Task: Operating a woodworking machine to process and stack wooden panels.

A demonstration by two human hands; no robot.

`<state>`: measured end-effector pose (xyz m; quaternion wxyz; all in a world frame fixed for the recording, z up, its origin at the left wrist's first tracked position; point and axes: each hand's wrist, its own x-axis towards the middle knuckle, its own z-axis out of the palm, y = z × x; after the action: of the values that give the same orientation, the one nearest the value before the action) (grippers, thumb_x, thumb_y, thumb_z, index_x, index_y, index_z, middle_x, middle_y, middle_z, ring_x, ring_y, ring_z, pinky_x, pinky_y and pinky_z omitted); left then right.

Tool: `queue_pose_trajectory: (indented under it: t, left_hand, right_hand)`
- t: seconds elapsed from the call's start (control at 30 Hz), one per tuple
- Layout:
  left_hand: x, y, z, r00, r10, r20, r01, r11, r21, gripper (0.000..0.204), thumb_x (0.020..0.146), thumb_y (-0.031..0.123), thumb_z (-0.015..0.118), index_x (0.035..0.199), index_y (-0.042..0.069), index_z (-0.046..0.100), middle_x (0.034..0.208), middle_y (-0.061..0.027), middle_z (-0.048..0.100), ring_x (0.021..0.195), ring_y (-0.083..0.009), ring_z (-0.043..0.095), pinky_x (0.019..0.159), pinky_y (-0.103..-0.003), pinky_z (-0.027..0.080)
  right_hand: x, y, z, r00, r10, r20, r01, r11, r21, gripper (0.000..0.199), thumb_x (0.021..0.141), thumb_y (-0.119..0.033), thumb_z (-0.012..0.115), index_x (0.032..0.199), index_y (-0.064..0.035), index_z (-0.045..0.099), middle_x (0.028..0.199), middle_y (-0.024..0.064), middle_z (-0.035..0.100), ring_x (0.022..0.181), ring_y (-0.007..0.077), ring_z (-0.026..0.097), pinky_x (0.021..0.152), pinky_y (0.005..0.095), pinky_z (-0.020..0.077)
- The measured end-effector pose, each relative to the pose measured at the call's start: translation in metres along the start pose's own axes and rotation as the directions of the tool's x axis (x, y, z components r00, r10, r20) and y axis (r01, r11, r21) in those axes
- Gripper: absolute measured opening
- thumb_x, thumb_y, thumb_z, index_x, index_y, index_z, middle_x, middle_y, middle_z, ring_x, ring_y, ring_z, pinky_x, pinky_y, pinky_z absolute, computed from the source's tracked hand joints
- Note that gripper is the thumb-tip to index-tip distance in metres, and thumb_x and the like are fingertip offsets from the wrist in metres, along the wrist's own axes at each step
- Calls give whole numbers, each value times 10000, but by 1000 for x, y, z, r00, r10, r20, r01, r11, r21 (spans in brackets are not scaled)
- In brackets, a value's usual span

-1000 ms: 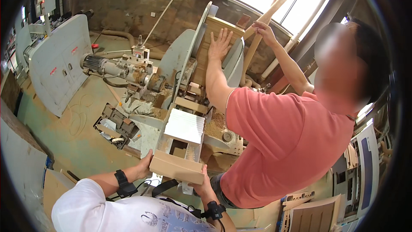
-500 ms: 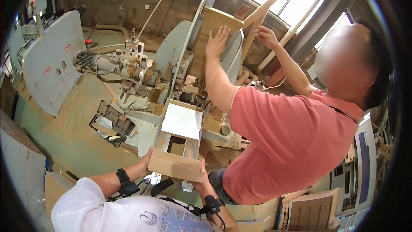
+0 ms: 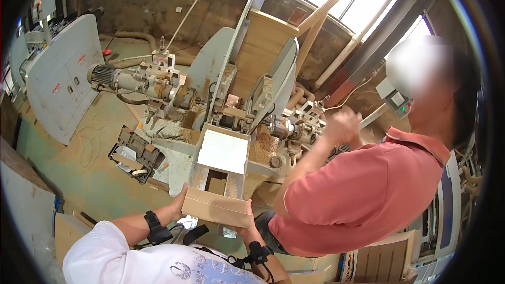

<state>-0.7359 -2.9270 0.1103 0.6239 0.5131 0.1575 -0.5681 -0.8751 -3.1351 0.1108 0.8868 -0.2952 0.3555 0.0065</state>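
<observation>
A short stack of light brown wooden strips (image 3: 214, 208) is held level in front of me, with my left hand (image 3: 179, 203) closed on its left end. At the opposite end, my right hand (image 3: 246, 224) grips the same strips; some fingers of both hands are hidden. Just beyond the strips is a narrow metal chute (image 3: 235, 183), and farther up it lies a bright, white-looking panel (image 3: 223, 150). Tall wooden boards (image 3: 261, 47) stand between the upright guide plates of the machine.
A co-worker in a red shirt (image 3: 342, 200) stands close on my right, with blurred hands (image 3: 341, 126) near the machine's right side. A motor (image 3: 105, 75) sits to the left. Tools fill an open case (image 3: 138, 152) beside the machine. A control box (image 3: 395, 99) hangs behind the co-worker.
The co-worker has taken a hand off the tall boards and brought both hands together farther right. My hands keep holding the strips, which have shifted only slightly.
</observation>
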Motion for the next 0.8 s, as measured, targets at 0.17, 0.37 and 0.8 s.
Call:
queue_pose_trajectory:
  t: [0.17,0.37,0.8]
  left_hand:
    - [-1,-5,-11,994,45,101,-39,997,-64,780,782,717,238,1272,130,395,1277,-125,418,1182,-280,376,964,-471,282]
    - [-10,7,11,994,57,90,-53,998,-41,760,783,707,282,1242,117,419,1244,-104,452,1108,-236,461,925,-380,361]
    - [5,-3,162,950,-141,277,77,970,230,749,801,682,281,1227,83,428,1266,-111,435,1151,-230,425,953,-368,335]
  right_hand:
    - [-22,-9,37,997,23,-75,-27,999,-45,652,863,-595,263,1176,-55,453,1145,112,512,1030,253,505,888,406,395]
    - [-23,1,13,994,19,-105,-8,994,108,506,876,-541,334,1070,-105,501,1027,54,548,958,220,524,838,375,420]
    - [-126,-30,-83,923,-280,-264,354,885,301,418,881,-526,346,981,-160,521,933,-3,556,914,156,531,805,318,424]
